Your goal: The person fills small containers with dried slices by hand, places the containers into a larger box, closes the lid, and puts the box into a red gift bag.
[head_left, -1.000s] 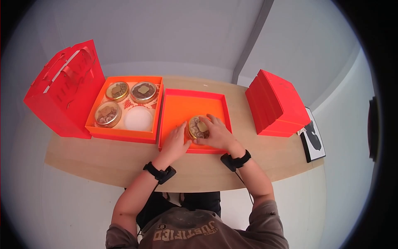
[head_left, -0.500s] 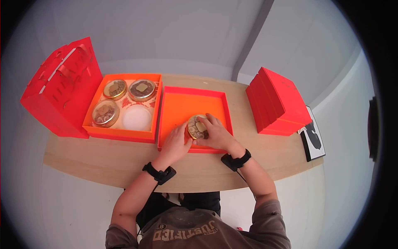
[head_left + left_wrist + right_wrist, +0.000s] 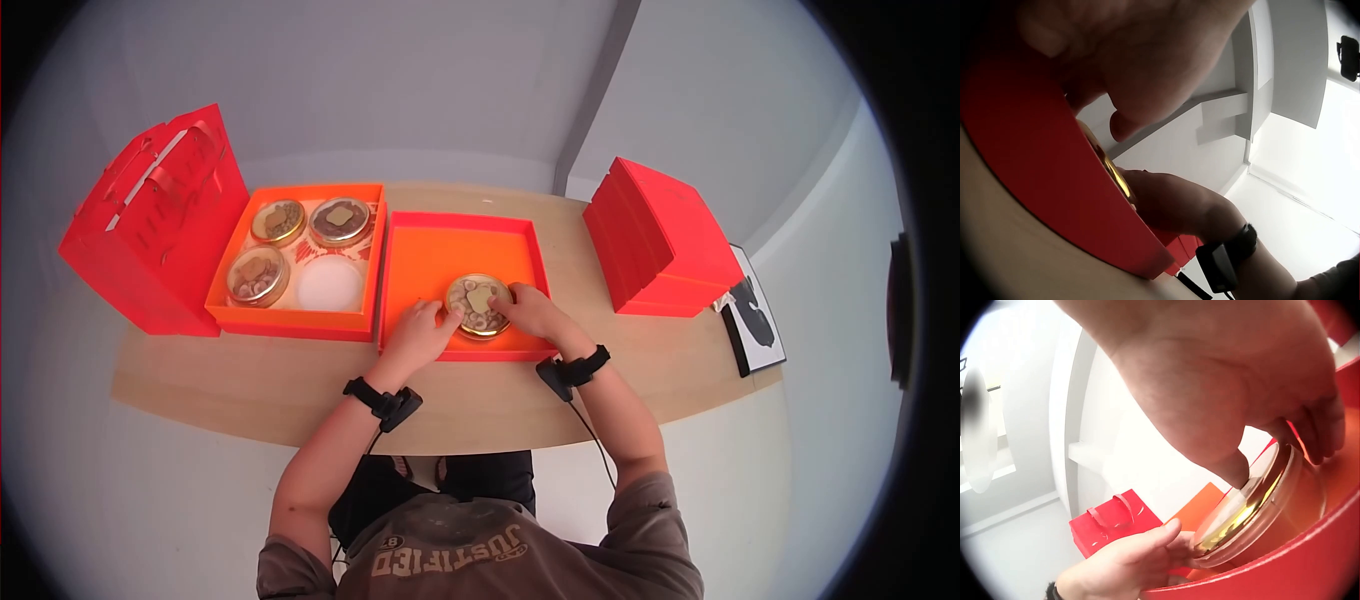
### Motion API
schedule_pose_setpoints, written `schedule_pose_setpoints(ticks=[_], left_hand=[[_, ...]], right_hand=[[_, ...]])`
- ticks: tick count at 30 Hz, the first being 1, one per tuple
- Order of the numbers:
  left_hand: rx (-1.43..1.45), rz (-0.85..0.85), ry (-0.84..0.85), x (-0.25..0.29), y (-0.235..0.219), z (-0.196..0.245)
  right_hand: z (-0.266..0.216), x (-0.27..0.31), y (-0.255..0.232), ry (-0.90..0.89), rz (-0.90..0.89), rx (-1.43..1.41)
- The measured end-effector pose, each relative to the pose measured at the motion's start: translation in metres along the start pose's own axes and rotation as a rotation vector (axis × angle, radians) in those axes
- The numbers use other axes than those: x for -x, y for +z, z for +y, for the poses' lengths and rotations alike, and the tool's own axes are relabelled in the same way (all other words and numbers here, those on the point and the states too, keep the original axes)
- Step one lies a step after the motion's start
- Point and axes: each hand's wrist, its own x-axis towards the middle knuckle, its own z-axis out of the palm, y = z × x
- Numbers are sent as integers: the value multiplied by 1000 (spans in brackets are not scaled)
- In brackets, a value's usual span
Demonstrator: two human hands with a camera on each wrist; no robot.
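Observation:
A round clear jar with a gold-rimmed lid and a pale label sits inside the shallow red tray with an orange inside. From its left side my left hand holds it, thumb at the lid's edge. My right hand grips the opposite side, with the thumb on top of the lid and the fingers round the far edge. In the right wrist view, the gold rim shows between both hands. The left wrist view has the tray's red wall hiding most of the jar.
Left of the tray, an orange box contains three similar jars and a round white recess. Beyond it stands a red paper bag. Stacked red boxes and a framed black-and-white picture are on the right of the wooden table.
My right hand has shifted right, from across the lid to the jar's right edge, so more of the lid shows. My left hand stays at the jar's left side.

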Motion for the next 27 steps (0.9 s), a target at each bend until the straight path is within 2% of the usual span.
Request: schedule_pose_setpoints(ticks=[2,4,6,7,9,10,11,12,13,17,23,25,27], left_hand=[[4,49,24,3,6,3],[10,100,46,3,13,0],[132,254,248,-3,20,-9],[130,258,249,-1,16,-2],[704,149,15,6,-3,25],[702,151,18,10,-13,33],[860,79,-31,14,-22,39],[1017,4,-83,17,-29,43],[1014,4,-82,20,-34,46],[1046,3,-92,31,-48,52],[993,107,-46,46,-58,57],[1008,75,-11,52,-68,61],[994,116,-15,54,-83,56]], right_hand=[[2,0,1,-20,39,-6],[2,2,-2,-30,26,-192],[-1,6,-1,-35,22,-294],[-3,8,-1,-38,17,-395],[-9,10,-2,-49,13,-473],[-12,11,-2,-56,10,-551],[-23,18,-4,-58,11,-553],[-34,28,-7,-70,-79,-753],[-43,35,-10,-82,-170,-952],[-52,42,-8,-81,-121,-875],[-70,55,7,-234,-114,-926],[-78,64,10,-245,-14,-900],[-66,57,7,-271,-73,-902]])
